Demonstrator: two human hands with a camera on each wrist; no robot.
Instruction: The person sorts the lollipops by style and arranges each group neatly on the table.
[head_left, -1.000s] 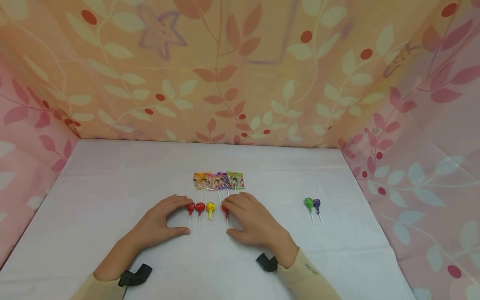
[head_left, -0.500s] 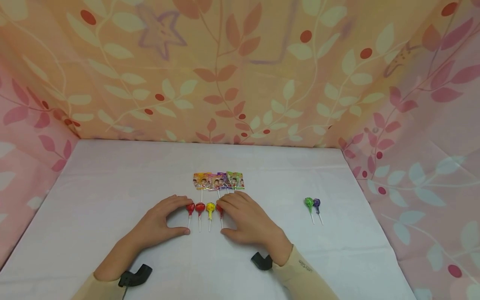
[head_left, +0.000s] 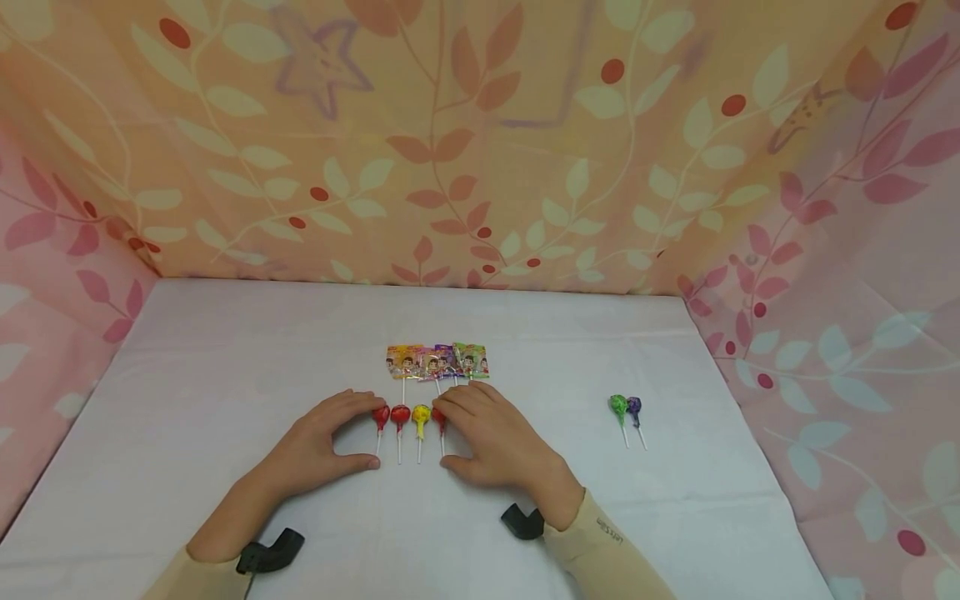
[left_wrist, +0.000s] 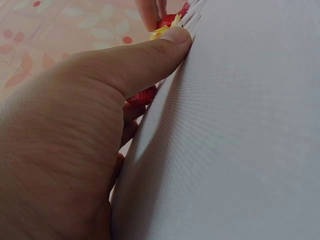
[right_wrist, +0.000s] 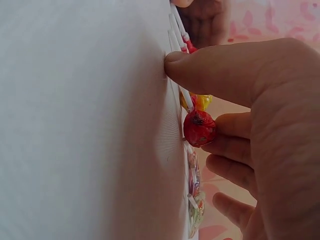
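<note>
A row of lollipops lies with sticks pointing toward me. My left hand (head_left: 315, 446) curves round the left end, fingertips at the head of a red lollipop (head_left: 381, 416) and thumb by its stick. Beside it lie a second red lollipop (head_left: 401, 415) and a yellow lollipop (head_left: 421, 416). At the right end, my right hand (head_left: 498, 437) holds another red lollipop (right_wrist: 199, 128), with fingers at the head and thumb by the stick. In the head view, the right fingers partly cover that lollipop's head.
Behind the row lie several flat lollipops in printed wrappers (head_left: 437, 362), their sticks toward me. A green lollipop (head_left: 617, 405) and a purple lollipop (head_left: 634, 407) lie farther right on the white tabletop (head_left: 247, 350). Patterned cloth (head_left: 480, 192) stands round the table.
My right hand has slid left with its red lollipop, bringing it close to the yellow one, and has then stayed there. The left hand has kept its place.
</note>
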